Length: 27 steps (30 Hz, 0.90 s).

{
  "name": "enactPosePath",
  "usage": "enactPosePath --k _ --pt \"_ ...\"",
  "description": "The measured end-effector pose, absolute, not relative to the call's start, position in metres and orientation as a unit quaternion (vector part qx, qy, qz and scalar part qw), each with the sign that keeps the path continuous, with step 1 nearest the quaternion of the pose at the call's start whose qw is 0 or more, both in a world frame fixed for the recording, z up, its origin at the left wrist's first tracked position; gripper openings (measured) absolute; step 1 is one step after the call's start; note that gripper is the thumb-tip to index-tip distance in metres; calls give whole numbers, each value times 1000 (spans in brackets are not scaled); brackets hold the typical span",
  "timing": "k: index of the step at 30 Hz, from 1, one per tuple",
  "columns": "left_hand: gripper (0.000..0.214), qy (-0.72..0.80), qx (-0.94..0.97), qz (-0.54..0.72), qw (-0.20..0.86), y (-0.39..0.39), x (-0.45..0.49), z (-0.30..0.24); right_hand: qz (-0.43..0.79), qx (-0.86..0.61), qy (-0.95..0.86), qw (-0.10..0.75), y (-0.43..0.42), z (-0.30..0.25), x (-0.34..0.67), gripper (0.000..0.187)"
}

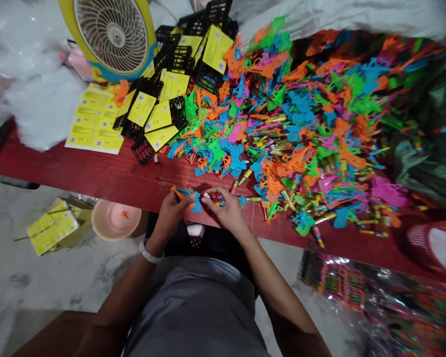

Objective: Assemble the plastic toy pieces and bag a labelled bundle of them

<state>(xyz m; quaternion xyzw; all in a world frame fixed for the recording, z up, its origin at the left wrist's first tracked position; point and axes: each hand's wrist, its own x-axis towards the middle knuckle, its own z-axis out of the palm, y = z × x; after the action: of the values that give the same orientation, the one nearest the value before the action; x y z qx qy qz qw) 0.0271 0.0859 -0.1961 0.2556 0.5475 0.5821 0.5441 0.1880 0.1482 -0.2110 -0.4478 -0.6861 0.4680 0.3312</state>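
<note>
At the front edge of the red table, my left hand [170,212] is closed on flat plastic toy pieces, a blue one [195,204] with an orange one [174,189] behind it. Close beside it, my right hand [227,210] pinches small shiny red-and-white pieces [216,198], too small to make out fully. The fingertips of both hands almost meet. Beyond them spreads a large heap of plastic toy pieces [299,106] in orange, blue, green and pink, with small striped tubes [288,200] mixed in.
Black plastic racks with yellow cards [159,116] lie behind left, beside a yellow card sheet [96,119] and a fan [115,37]. On the floor stands a pink basin [113,233]. A red basket [421,243] is at the right, above bagged goods [342,282].
</note>
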Motion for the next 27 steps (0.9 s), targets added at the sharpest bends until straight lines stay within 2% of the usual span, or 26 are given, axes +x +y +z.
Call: enactPosePath --k 13,20,24,27 --pt "29 553 266 567 549 84 31 -196 437 -425 -718 337 147 -221 188 25" --pt "29 584 269 561 521 83 32 -199 419 -403 -746 325 130 -226 186 15" --pt "32 568 306 535 545 94 39 -200 430 -427 -728 321 131 -216 200 18" --pt "32 545 404 511 528 119 45 -202 333 -499 -691 404 155 -190 237 24"
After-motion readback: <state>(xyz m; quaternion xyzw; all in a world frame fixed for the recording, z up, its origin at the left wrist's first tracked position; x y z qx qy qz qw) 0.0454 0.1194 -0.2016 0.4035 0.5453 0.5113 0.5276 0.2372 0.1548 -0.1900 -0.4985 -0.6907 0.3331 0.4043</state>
